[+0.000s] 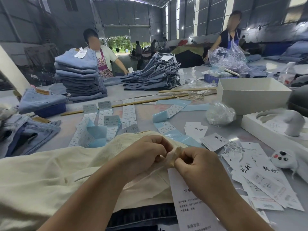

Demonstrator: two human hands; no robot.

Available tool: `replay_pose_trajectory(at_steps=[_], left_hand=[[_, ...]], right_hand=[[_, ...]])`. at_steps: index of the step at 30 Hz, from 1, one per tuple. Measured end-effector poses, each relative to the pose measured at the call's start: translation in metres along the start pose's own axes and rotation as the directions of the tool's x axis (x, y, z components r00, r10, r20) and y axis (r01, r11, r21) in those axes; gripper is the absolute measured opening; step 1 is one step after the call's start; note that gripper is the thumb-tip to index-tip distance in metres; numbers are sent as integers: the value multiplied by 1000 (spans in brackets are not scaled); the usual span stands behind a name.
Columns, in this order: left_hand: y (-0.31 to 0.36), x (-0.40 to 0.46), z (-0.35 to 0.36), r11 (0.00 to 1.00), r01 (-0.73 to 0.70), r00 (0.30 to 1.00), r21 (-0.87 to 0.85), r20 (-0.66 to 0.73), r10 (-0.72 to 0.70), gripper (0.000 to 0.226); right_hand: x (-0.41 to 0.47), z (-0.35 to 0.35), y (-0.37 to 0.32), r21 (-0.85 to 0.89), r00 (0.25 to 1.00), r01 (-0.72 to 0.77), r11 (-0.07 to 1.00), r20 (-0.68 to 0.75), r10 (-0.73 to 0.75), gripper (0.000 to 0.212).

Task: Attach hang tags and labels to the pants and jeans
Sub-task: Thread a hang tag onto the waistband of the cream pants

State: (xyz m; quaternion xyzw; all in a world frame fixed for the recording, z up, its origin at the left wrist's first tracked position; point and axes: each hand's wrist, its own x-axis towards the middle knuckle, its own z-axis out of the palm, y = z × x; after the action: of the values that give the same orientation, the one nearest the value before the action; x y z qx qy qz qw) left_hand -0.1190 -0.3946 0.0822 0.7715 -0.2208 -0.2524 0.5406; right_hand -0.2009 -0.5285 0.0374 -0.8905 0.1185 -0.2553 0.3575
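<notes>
Garment warehouse, centre-bottom of frame: a worker's left hand (146,151) and right hand (198,164) meet over cream pants (50,177) spread across the worktop (146,114). Both grips are curled tight, each pinching one side of a small beige tab (173,156), apparently a belt loop or label edge; can't tell which. A long white hang tag (188,197) w/ printed care text lies under the right wrist, lower centre, resting on the pants' edge.

More loose hang tags (260,179) fan out at lower right, w/ tangled white tag string (233,147) nearby. Strips of blue-backed sticker labels (128,114) run across mid-frame. Stacked jeans (78,72) sit upper left, a second pile (155,72) at upper centre. Two other workers stand at the far side.

Risks, judged from here: the tab is tiny & mostly hidden by fingers, so a slip could drop the loop or fray it. Tag string could snag in the loose pile at right. The long tag, trapped under the wrist, may crease or slide off the worktop edge if the arm shifts.
</notes>
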Motion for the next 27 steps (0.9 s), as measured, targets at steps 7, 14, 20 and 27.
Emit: replay_pose_trajectory(at_steps=[7, 14, 20, 27], left_hand=[[-2, 0, -1, 1000, 7, 999, -12, 51, -6, 28], [-13, 1, 6, 968, -87, 992, 235, -63, 105, 15], [-14, 6, 7, 921, -113, 981, 372, -107, 163, 8], [-17, 6, 7, 978, -137, 988, 156, -48, 146, 5]], right_hand=[[0, 2, 5, -52, 995, -41, 998, 88, 45, 29], [-1, 4, 10, -47, 992, -48, 998, 111, 53, 24], [-7, 6, 12, 1, 998, 50, 999, 43, -50, 10], [-9, 10, 15, 43, 998, 66, 997, 3, -66, 15]])
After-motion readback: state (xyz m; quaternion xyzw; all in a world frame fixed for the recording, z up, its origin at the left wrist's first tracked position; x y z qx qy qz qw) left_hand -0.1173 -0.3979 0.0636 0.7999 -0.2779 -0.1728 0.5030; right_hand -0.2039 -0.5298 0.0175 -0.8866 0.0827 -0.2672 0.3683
